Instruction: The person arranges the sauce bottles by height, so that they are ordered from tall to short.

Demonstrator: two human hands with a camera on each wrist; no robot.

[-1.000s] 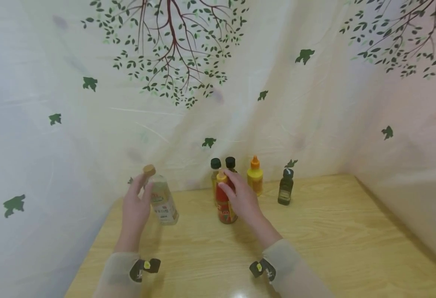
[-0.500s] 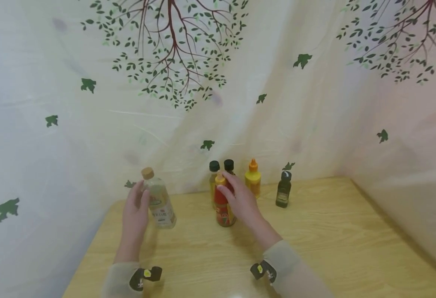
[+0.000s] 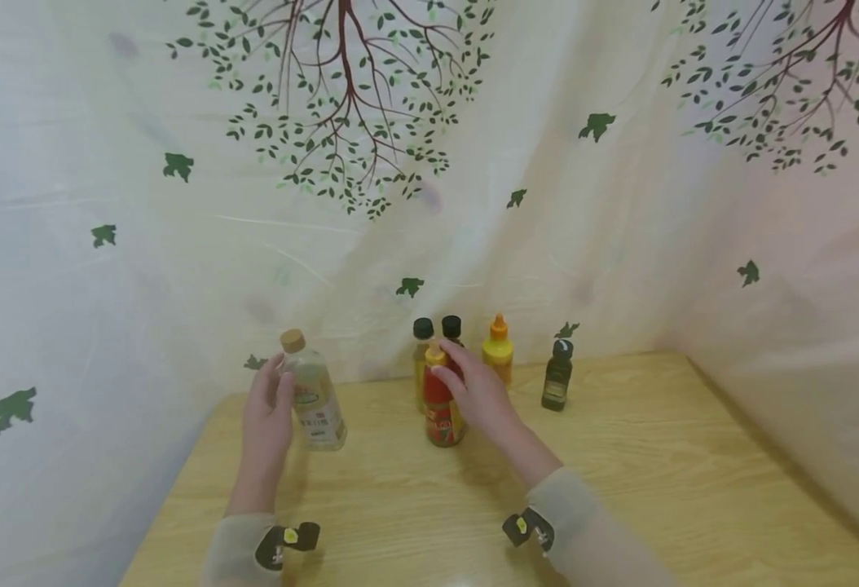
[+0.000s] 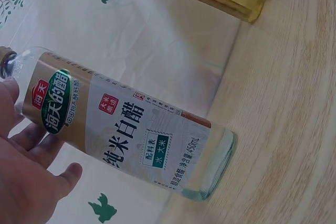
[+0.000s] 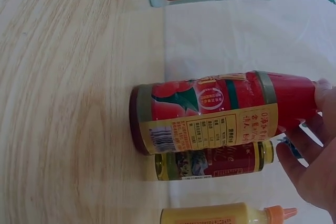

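My left hand (image 3: 266, 416) is at the upper left side of a clear white vinegar bottle (image 3: 317, 403) with a brown cap. In the left wrist view, its fingers lie along the neck of the vinegar bottle (image 4: 131, 124) and the thumb stands apart. My right hand (image 3: 482, 395) is at the top of a red ketchup bottle (image 3: 442, 412) with a yellow cap. One finger touches the top of the ketchup bottle (image 5: 210, 108) in the right wrist view, with the thumb spread away below. Both bottles stand upright on the table.
Behind the ketchup stand two dark-capped bottles, one with yellow oil (image 3: 420, 375) and one with a black cap (image 3: 451, 326). A yellow squeeze bottle (image 3: 498, 355) and a small dark bottle (image 3: 557, 377) are further right. A leaf-printed curtain (image 3: 180, 269) backs the wooden table (image 3: 620, 473).
My left hand has slid slightly down from the vinegar bottle's cap to beside its shoulder. The right hand stays at the ketchup's top. The head view has shifted slightly.
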